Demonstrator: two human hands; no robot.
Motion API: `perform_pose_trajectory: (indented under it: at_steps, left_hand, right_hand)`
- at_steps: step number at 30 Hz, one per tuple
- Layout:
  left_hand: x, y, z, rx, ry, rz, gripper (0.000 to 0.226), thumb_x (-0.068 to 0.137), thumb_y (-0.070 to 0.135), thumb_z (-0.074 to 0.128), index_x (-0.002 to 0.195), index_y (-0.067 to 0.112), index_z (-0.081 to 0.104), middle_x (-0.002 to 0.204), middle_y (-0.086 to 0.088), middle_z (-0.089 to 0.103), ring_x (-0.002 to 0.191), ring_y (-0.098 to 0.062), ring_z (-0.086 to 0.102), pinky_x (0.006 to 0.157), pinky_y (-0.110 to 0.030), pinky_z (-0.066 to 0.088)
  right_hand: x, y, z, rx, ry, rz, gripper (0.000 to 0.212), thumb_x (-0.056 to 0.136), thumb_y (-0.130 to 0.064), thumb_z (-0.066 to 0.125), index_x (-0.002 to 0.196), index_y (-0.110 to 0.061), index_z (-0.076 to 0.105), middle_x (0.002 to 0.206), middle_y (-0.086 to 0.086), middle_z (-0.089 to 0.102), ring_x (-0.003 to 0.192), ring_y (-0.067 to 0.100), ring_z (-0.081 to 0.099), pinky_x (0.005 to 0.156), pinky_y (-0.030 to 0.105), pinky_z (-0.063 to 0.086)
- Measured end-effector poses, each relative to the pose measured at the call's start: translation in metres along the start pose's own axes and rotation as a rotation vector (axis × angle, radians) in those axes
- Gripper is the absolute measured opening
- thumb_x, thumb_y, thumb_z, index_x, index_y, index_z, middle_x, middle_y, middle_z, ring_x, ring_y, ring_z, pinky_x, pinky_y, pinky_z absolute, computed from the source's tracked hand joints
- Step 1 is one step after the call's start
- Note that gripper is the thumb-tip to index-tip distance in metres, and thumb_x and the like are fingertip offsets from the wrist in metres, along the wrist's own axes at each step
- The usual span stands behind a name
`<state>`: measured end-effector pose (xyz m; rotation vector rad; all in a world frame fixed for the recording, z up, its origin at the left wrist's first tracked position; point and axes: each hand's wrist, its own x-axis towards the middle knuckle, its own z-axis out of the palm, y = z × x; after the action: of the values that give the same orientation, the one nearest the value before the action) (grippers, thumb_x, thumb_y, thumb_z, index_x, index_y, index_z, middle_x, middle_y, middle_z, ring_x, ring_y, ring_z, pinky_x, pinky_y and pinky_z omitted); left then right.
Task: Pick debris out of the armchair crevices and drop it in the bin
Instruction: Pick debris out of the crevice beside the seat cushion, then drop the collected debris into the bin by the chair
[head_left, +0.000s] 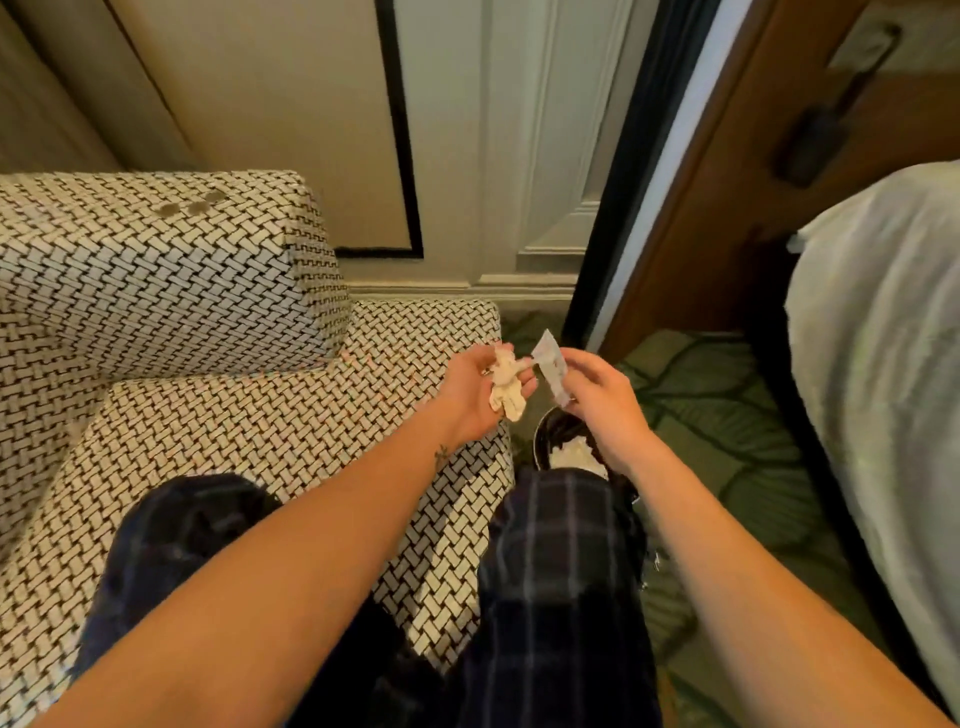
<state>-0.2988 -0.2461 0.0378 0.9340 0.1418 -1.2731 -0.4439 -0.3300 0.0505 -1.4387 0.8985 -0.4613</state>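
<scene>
My left hand (480, 397) grips a crumpled tissue (505, 387), and my right hand (597, 397) pinches a wrapper (549, 364). The bin (543, 435) is mostly hidden behind my right hand and knee (561, 525).

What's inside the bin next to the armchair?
Some white crumpled paper shows inside the bin; the right hand and a plaid trouser leg cover much of it, so the rest is hidden.

Green patterned carpet (727, 405) lies between cream wall (519, 130) and, seemingly, a bed (883, 338).
</scene>
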Motion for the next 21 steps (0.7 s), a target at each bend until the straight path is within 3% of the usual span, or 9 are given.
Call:
perform_pose_trajectory:
  at_steps: [4,7,9,11,13,17,21]
  left_hand:
    - [0.036,-0.029,0.013,0.048,0.004,-0.068,0.027,0.099,0.014,0.046,0.124,0.007,0.053,0.118,-0.026,0.060,0.085,-0.030,0.066,0.092,-0.042,0.054]
    - [0.064,-0.051,0.019,0.093,0.006,-0.123,0.021,0.099,0.014,0.047,0.114,0.004,0.058,0.115,-0.026,0.062,0.088,-0.031,0.066,0.102,-0.045,0.050]
    - [0.075,-0.060,0.017,0.113,0.026,-0.144,0.018,0.100,0.015,0.048,0.105,0.002,0.059,0.110,-0.024,0.061,0.086,-0.029,0.064,0.101,-0.045,0.050]
    - [0.086,-0.071,0.018,0.136,0.037,-0.164,0.019,0.100,0.016,0.048,0.101,0.000,0.059,0.106,-0.023,0.061,0.087,-0.030,0.063,0.099,-0.046,0.052]
    - [0.099,-0.083,0.019,0.180,0.044,-0.190,0.019,0.100,0.015,0.047,0.100,0.001,0.059,0.103,-0.021,0.062,0.088,-0.031,0.063,0.100,-0.048,0.052]
    - [0.119,-0.102,0.017,0.232,0.050,-0.234,0.024,0.101,0.018,0.046,0.106,0.001,0.062,0.112,-0.021,0.063,0.100,-0.036,0.062,0.107,-0.053,0.048]
    - [0.134,-0.121,0.014,0.191,0.095,-0.285,0.024,0.099,0.023,0.048,0.113,0.008,0.063,0.127,-0.021,0.063,0.119,-0.041,0.061,0.104,-0.056,0.050]
  right_hand:
    - [0.014,0.035,-0.027,0.085,0.089,0.066,0.024,0.100,-0.018,0.056,0.118,-0.026,0.069,0.113,-0.002,0.073,0.106,0.015,0.068,0.100,0.042,0.054]
    - [0.025,0.062,-0.045,0.159,0.152,0.121,0.027,0.101,-0.012,0.053,0.123,-0.018,0.069,0.107,0.009,0.075,0.092,0.015,0.069,0.089,0.037,0.053]
    - [0.028,0.075,-0.050,0.186,0.171,0.133,0.027,0.100,-0.013,0.053,0.117,-0.021,0.072,0.108,0.016,0.074,0.092,0.020,0.068,0.089,0.040,0.053]
    - [0.034,0.088,-0.057,0.196,0.188,0.147,0.028,0.097,-0.016,0.055,0.103,-0.032,0.077,0.108,0.006,0.076,0.103,0.021,0.070,0.098,0.045,0.054]
    - [0.040,0.102,-0.066,0.210,0.214,0.171,0.026,0.094,-0.020,0.059,0.095,-0.036,0.079,0.108,0.002,0.076,0.107,0.022,0.070,0.102,0.049,0.052]
    - [0.053,0.125,-0.078,0.288,0.293,0.260,0.030,0.094,-0.007,0.057,0.093,-0.028,0.078,0.106,0.006,0.077,0.102,0.023,0.070,0.099,0.049,0.054]
    - [0.061,0.147,-0.083,0.371,0.375,0.351,0.026,0.096,-0.002,0.054,0.109,-0.016,0.072,0.102,0.008,0.076,0.098,0.022,0.072,0.083,0.035,0.060]
